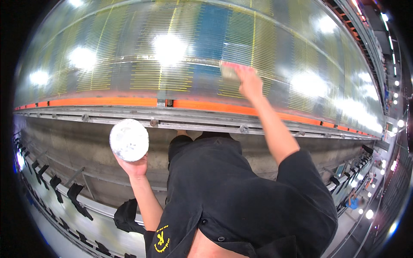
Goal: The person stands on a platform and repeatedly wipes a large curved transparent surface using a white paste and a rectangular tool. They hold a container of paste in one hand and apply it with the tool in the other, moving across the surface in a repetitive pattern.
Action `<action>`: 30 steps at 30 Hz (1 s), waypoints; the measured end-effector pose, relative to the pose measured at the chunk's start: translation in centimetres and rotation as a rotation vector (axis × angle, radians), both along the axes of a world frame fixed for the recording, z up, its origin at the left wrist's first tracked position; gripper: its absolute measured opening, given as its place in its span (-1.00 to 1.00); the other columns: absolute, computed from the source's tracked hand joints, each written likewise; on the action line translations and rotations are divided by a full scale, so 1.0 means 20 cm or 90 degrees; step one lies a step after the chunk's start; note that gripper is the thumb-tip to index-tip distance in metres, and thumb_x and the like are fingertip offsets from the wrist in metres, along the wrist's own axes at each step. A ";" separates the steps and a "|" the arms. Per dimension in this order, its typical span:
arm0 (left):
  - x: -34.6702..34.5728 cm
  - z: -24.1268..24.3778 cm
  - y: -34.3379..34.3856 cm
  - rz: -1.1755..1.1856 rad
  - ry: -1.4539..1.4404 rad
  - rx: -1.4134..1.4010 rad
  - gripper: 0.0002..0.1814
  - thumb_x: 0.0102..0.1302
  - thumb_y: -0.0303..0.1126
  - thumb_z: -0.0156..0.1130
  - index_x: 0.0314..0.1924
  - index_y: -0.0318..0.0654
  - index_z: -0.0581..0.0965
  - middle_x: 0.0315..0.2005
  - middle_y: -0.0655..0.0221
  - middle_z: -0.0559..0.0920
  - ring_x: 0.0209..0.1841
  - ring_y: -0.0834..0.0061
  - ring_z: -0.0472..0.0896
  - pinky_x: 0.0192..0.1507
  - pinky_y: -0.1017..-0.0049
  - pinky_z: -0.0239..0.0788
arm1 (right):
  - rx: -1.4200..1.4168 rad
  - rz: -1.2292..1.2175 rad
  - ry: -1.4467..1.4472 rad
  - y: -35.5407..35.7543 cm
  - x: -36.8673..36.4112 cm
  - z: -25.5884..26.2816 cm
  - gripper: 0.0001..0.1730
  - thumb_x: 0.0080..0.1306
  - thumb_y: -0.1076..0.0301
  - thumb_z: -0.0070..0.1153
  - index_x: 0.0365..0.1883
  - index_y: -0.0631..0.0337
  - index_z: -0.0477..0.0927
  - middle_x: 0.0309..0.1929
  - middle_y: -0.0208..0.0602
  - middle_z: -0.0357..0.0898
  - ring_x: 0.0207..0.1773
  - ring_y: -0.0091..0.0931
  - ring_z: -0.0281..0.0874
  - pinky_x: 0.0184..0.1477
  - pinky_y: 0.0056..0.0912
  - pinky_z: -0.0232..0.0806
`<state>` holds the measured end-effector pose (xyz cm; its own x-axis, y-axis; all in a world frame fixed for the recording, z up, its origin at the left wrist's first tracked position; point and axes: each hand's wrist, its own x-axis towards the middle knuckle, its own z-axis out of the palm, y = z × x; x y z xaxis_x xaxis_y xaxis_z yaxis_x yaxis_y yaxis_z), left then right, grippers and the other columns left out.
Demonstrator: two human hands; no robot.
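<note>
My left hand (137, 166) holds a round container (129, 140) from beneath, off the near side of a long glossy table. Its top is bright white with grey smears; glare hides whether that is a lid or contents. Over the table, my right hand (251, 83) grips a flat, pale tool (229, 73) with a pink-red upper edge, blurred, perhaps a brush or scraper. The tool is at the table surface (206, 82), by the border of a blue strip (211, 35) and a panel of fine yellow lines (240, 48). Whether it touches cannot be told.
An orange strip (106, 102) and a metal rail with knobs (200, 125) run along the table's near edge. Behind me stands another long rail with black cloth-like pieces (77, 198) on it. A person in blue (352, 203) is far off at the right.
</note>
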<state>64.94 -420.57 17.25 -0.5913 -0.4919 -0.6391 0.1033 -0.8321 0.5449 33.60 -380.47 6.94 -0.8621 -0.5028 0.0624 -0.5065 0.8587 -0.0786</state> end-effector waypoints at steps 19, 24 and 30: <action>0.05 -0.03 0.20 0.006 -0.019 -0.025 -0.28 0.52 0.28 0.01 0.44 -0.02 0.46 0.35 0.36 0.59 0.31 0.17 0.61 0.21 0.06 0.59 | -0.134 0.012 0.183 0.46 -0.45 -0.09 -0.27 0.16 0.65 0.12 0.37 0.09 0.56 0.41 -0.17 0.57 0.46 -0.21 0.50 0.49 -0.11 0.34; 0.12 -0.01 0.45 0.069 -0.039 -0.011 -0.29 0.52 0.23 0.05 0.44 -0.10 0.45 0.33 0.28 0.60 0.28 0.08 0.63 0.31 -0.04 0.54 | -0.031 0.010 0.021 0.53 -0.51 -0.22 -0.23 0.17 0.63 0.13 0.43 0.07 0.49 0.47 -0.17 0.50 0.51 -0.19 0.42 0.51 -0.04 0.31; 0.05 0.01 0.53 0.020 -0.006 -0.031 -0.30 0.54 0.21 0.04 0.46 -0.09 0.43 0.39 0.29 0.55 0.35 0.08 0.57 0.35 -0.06 0.49 | 0.041 0.034 0.008 0.54 -0.24 -0.19 -0.22 0.16 0.56 0.17 0.44 0.19 0.47 0.47 -0.13 0.49 0.50 -0.18 0.44 0.52 0.01 0.27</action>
